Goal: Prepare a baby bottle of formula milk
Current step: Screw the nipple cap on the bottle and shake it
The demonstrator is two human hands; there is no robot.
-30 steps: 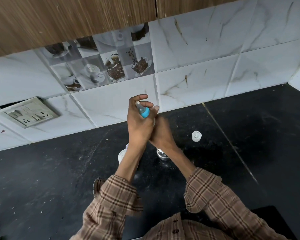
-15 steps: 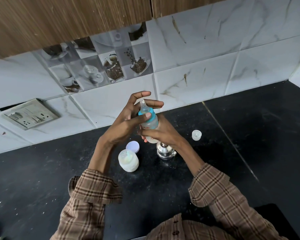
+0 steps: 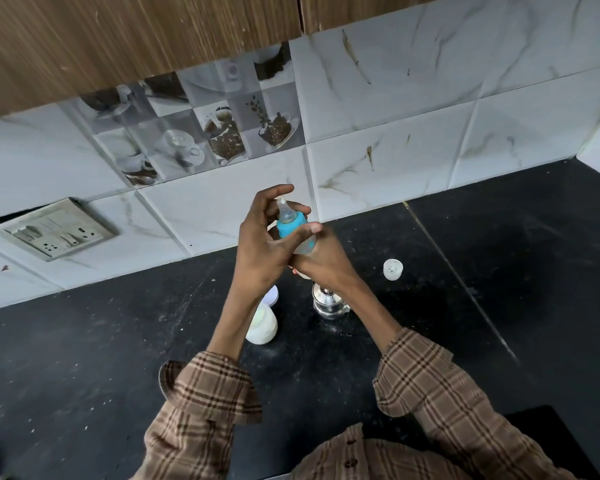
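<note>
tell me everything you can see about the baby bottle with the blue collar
The small clear baby bottle with a blue screw collar is held above the black stone counter, tilted slightly, translucent teat pointing up and away. Its body looks like pale clear plastic; its contents cannot be made out. The left hand curls fingers and thumb round the collar, while the right hand grips the lower body, hiding the base. No cap covers the teat.
</note>
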